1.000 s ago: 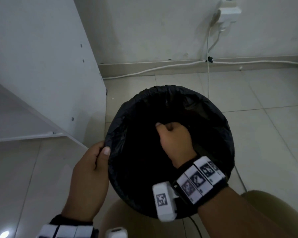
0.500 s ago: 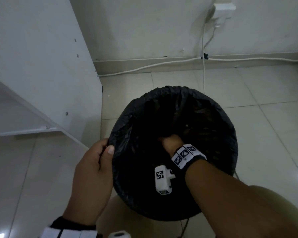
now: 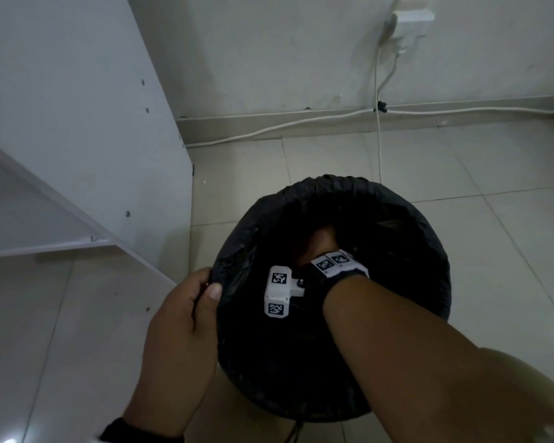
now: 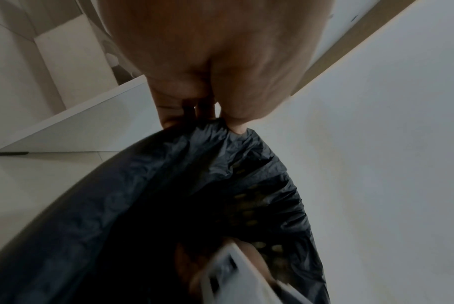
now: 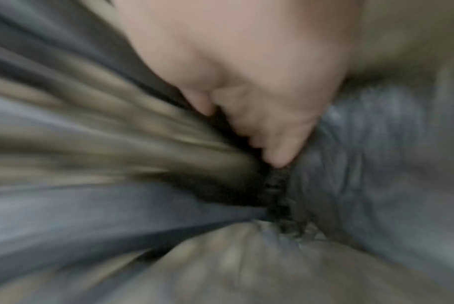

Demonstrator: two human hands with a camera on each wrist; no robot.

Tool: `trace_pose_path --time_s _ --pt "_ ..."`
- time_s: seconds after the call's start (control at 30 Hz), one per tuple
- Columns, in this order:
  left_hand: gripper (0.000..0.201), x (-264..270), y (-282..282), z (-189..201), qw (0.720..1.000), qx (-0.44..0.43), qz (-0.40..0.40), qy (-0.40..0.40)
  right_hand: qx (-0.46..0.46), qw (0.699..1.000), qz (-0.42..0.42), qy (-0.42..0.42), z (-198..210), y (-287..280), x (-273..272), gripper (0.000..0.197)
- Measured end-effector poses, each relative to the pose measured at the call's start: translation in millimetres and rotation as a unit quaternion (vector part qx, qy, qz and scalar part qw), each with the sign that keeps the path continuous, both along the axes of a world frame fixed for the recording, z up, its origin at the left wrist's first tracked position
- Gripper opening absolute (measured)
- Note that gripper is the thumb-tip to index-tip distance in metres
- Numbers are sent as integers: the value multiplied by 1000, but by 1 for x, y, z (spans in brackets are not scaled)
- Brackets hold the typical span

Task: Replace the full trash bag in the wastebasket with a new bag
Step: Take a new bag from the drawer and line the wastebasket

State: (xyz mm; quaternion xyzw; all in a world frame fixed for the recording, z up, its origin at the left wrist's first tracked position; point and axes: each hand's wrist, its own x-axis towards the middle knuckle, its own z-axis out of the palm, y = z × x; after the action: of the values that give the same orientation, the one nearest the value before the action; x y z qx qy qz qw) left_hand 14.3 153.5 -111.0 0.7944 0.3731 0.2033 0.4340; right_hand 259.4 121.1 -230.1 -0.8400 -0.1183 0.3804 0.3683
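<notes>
Plunging deeper than a second before, the right hand (image 3: 317, 247) pressed the black bag (image 3: 406, 225) down inside the wastebasket (image 4: 72, 197), its grip too blurred to tell; the left hand (image 3: 186, 311) pinched the bag's edge at the rim, so lining looked nearly finished.

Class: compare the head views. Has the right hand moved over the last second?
Yes. The right hand has sunk deeper into the bag, below its rim, where it was level earlier.

The wastebasket (image 3: 442, 282) stands on the floor (image 3: 509, 225), right of the cabinet (image 3: 77, 123) and before the wall (image 3: 269, 43). The bag (image 3: 237, 257) lies in it. The left hand (image 3: 186, 318) is at its left rim; the right hand (image 3: 320, 244) is inside.
</notes>
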Motion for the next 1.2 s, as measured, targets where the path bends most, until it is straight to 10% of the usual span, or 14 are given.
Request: trace_pose_path --time_s 0.17,0.27,0.4,0.57,0.73,0.9,1.03,1.2 --pt "22 11 19 -3 1000 -2 30 -1 207 942 -201 172 64 -33 -21 25" --pt "27 18 35 -6 999 -3 42 -8 156 973 -34 -166 115 -83 -32 15" --pt "31 23 46 -10 998 -17 47 -22 41 876 -18 -479 156 -131 -18 43" --pt "31 24 50 -6 999 5 46 -20 -46 953 20 -297 128 -142 22 31" --pt "32 21 59 7 997 49 51 38 69 949 6 -308 115 -141 9 23" --pt "37 53 15 22 950 282 67 119 101 943 4 -318 101 -141 -4 21" --pt "23 116 -25 -14 978 81 -118 150 107 941 13 -322 101 -142 -7 19" --pt "30 166 -9 -94 966 -20 -137 218 112 946 8 -305 102 -145 -8 19"
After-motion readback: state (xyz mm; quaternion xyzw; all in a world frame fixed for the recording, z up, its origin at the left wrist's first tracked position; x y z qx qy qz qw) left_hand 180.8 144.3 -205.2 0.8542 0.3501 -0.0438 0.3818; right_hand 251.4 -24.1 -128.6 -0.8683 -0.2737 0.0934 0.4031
